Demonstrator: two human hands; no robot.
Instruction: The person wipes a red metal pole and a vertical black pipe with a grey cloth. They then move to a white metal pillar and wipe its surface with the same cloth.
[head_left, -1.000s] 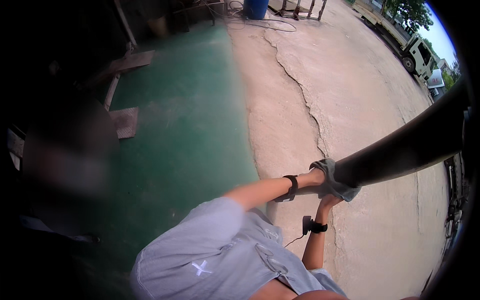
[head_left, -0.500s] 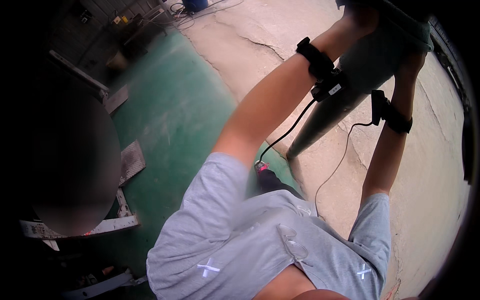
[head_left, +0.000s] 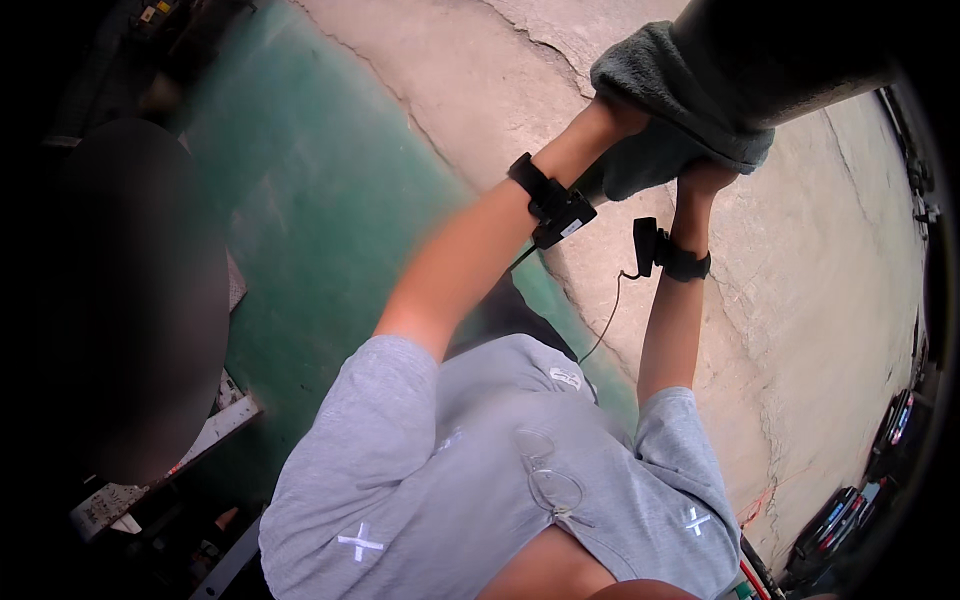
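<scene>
A grey-green towel [head_left: 640,70] is draped around a thick, dark, rounded post [head_left: 800,85] at the upper right. My left hand [head_left: 622,115] reaches into the towel from the left, its fingers hidden in the cloth. Close beside it, on the right, my right hand [head_left: 710,178] goes in under the towel's lower edge, fingers also covered. Both hands appear to hold the towel against the post. Each wrist wears a black strap with a small black device; these are the left device [head_left: 563,218] and the right device [head_left: 647,248], both with cables.
Green-painted floor [head_left: 310,210] meets cracked pale concrete [head_left: 800,300] along a slanting edge. A large dark blurred shape [head_left: 150,300] blocks the left side, with a white metal beam [head_left: 215,435] below it. Tools in dark trays [head_left: 840,520] lie at the lower right.
The view has shifted. My hands and the towel now appear lower and further left, with more of the towel and the post's upper part showing. Tool trays have come into sight.
</scene>
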